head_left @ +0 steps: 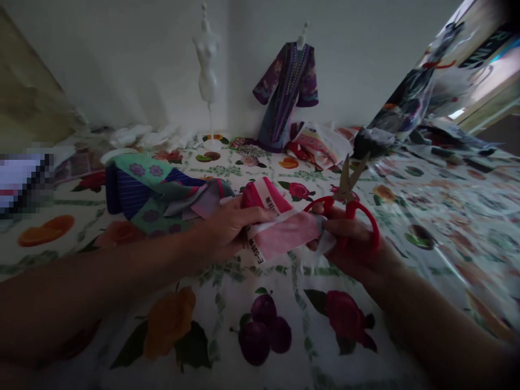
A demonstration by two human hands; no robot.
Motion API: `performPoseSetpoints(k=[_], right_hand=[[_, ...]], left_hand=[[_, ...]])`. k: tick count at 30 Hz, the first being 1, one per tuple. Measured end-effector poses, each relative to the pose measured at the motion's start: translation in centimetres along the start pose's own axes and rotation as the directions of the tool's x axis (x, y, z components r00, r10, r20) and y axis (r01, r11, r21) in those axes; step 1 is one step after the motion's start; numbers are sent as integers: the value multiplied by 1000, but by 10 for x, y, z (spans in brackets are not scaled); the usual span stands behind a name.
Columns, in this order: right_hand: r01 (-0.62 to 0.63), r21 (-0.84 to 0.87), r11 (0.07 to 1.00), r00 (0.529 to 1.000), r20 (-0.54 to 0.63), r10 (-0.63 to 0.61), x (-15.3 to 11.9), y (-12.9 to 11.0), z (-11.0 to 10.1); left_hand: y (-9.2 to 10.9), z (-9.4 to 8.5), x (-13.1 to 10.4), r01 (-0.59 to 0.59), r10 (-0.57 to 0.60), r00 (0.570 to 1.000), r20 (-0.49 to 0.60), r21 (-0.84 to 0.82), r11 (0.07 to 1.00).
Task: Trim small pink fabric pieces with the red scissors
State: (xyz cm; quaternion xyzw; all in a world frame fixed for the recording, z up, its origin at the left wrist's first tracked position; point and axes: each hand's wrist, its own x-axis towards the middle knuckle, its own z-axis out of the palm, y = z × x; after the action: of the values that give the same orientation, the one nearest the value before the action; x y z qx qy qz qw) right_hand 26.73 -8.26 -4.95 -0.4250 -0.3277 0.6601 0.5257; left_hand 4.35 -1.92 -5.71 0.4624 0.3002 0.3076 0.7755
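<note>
Pink fabric (284,235) with white edges and printed black letters is stretched between my two hands. My left hand (229,225) is closed on its left side, thumb on top. At the right end, the fingers of my right hand (349,238) pinch the fabric. Red-handled scissors (349,189) also rest in my right hand, their blades apart and pointing up, away from the fabric. Green and blue patterned cloth (150,189) lies just beyond my left forearm.
A bare white mini mannequin (208,70) and another in a purple robe (286,92) stand at the back by the wall. Bundled fabrics (320,143) and plastic-wrapped items (398,114) lie back right. The table has a fruit-and-flower cloth (211,346).
</note>
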Motion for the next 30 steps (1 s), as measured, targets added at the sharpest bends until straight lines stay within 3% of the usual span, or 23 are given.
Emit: performPoseSetpoints(k=[3,10,16,30], right_hand=[[-2,11,1000,999,-36,2,3,2,-4],[-48,20,999,991,-126,50,8,3,-10],[-37,32,999,983,-176,42,10,2,-7],[-47,30,998,979,-196,52,11,1,-5]], left_hand=[[-3,-3,2,-46,46,999,-23,-15,999],[-1,-3,-2,-175,181,983,-34,149,973],[5,2,-8,-124,147,987,-59,294,948],[12,6,-12,-113,144,988,-53,384,916]])
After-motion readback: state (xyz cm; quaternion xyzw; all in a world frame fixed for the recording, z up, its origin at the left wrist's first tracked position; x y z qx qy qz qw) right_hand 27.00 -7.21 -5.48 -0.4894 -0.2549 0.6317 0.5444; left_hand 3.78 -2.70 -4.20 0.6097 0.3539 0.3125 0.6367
